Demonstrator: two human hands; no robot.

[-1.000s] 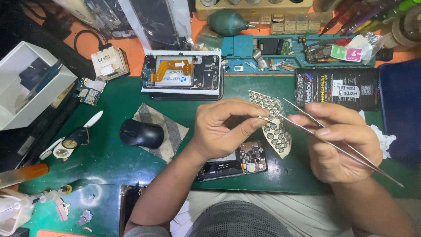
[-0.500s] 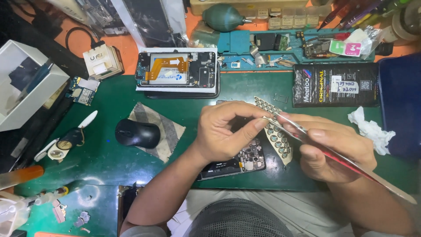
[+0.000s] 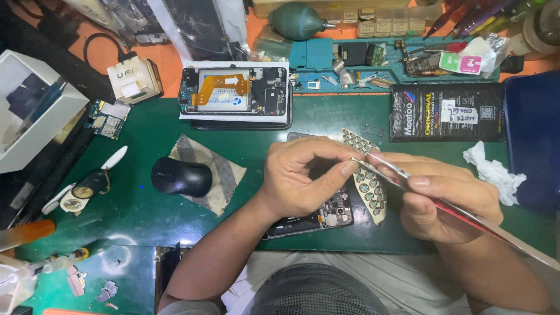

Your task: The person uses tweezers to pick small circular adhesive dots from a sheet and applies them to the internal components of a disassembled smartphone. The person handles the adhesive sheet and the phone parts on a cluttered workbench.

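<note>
Right hand [image 3: 446,201] pinching tweezers [image 3: 466,213], left hand [image 3: 303,175] pinched at their tip just above a dotted sticker sheet [image 3: 367,181], opened phone [image 3: 315,219] beneath on green table [image 3: 146,216].

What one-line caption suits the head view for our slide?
Left hand pinches a sticker sheet while right hand works tweezers above an opened phone.

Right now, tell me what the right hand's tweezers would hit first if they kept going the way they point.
The right hand aims its tweezers up-left. Their tip already sits at the left hand fingertips, above the sticker sheet, so those fingertips come first, though depth is hard to judge.
</note>
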